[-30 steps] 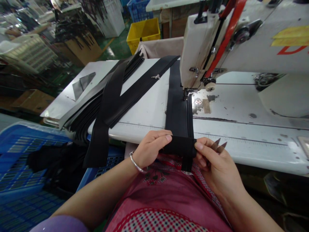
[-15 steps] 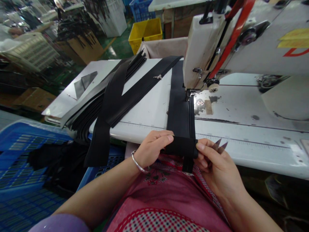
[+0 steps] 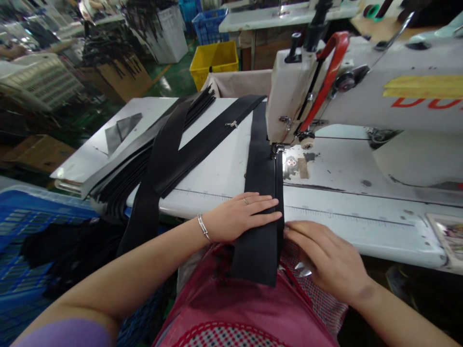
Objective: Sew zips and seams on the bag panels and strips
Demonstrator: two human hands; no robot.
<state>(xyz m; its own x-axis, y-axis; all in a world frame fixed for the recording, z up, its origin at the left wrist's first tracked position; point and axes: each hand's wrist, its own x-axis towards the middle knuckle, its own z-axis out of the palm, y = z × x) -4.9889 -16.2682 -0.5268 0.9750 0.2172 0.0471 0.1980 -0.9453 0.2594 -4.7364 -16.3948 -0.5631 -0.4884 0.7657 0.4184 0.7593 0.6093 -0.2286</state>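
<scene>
A long black fabric strip [image 3: 261, 168] with a zipper [image 3: 278, 180] along its right side runs from under the sewing machine's presser foot [image 3: 277, 150] over the table edge into the lap. My left hand [image 3: 249, 214] lies flat on the strip, fingers stretched to the right across it. At the strip's right edge, my right hand [image 3: 321, 253] is closed, its fingertips pinched beside the zipper. Shiny metal blades of thread snips [image 3: 303, 270] show beneath that hand; their handles are hidden in the palm.
Left on the table lie another black zippered strip [image 3: 213, 142] with a metal slider and a stack of black strips [image 3: 119, 180]. A blue basket [image 3: 21, 193] with dark fabric stands at the left. The white sewing machine head [image 3: 289, 96] rises at the right.
The strip's folded-up near end now hangs flat. My left hand has gone from gripping the fold to lying spread on the strip. In my right hand, the snips' blades have turned downward.
</scene>
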